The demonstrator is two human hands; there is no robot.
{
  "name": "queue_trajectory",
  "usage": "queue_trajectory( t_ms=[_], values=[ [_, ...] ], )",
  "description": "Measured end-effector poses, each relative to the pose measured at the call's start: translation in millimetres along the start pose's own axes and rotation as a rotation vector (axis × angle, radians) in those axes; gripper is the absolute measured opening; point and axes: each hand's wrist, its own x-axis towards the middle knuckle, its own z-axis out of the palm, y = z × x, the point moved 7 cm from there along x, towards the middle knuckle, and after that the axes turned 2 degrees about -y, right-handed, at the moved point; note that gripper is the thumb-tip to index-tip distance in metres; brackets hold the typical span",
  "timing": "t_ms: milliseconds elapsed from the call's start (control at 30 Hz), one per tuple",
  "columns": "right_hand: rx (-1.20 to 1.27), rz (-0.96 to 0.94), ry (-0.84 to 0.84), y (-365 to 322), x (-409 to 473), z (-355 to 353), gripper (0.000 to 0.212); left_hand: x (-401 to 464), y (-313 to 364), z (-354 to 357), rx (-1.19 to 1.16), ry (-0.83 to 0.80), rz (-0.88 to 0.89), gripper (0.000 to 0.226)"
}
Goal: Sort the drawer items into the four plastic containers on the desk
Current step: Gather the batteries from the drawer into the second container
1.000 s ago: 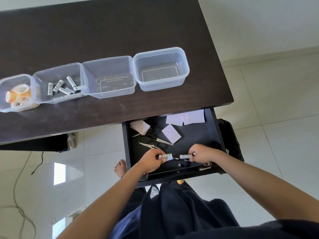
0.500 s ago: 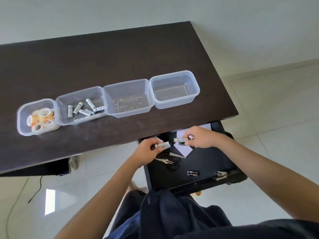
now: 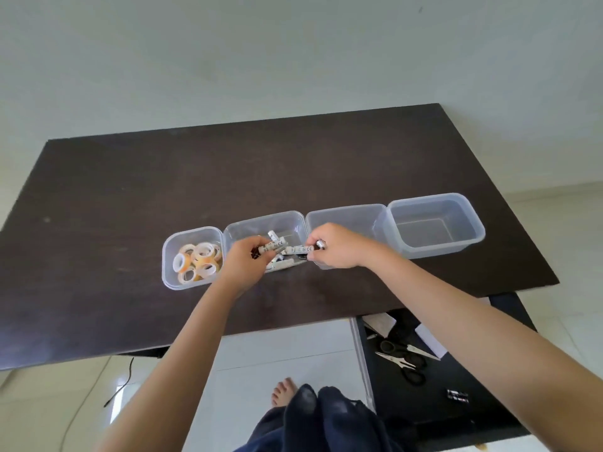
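1. Moved since half a second ago: batteries (image 3: pixel 283 246), lifted out of the drawer (image 3: pixel 456 406) and carried up over the bench (image 3: pixel 130 190); now held above the second container (image 3: pixel 266 227), the one already stocked with batteries.
2. Left hand (image 3: pixel 245 262): fingers curled round one white battery, over the near-left part of that container.
3. Right hand (image 3: pixel 336 246): fingers pinching one or more batteries, a metal end cap showing by the knuckles; exact count not clear. Positioned at the wall shared with the third container (image 3: pixel 346 216).
4. Meaning for the task: transfer of this batch apparently at the release stage; batteries not yet dropped.
5. First container (image 3: pixel 169 252), far left: rolls of tape (image 3: pixel 197 261), sorted.
6. Third container and fourth container (image 3: pixel 437 223): nothing visible inside.
7. Left in the drawer, lower right of view: scissors (image 3: pixel 404 360), two pairs apparently; paper pads (image 3: pixel 430 340); one dark battery (image 3: pixel 457 395) near the front edge.
8. Judged progress: two categories placed or in hand, two untouched; dark battery likely due for a further trip.
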Motion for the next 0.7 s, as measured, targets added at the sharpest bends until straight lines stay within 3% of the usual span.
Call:
queue_trajectory(
  t_ms=[233, 467, 700],
  values=[
    [-0.1, -0.002, 0.012, -50.2, 61.2, 16.9, 0.025, 29.7, -22.5, -28.6, 0.12, 0.0, -0.049, 0.011],
    [-0.126, 0.015, 0.014, -43.1, 88.9, 27.7, 0.027, 36.5, -24.7, -16.0, 0.059, -0.116, -0.014, 0.058],
    [0.029, -0.059, 0.089, -34.4, 68.5, 14.3, 0.032, 19.9, -19.3, -10.0, 0.071, 0.041, 0.053, 0.05]
  ],
)
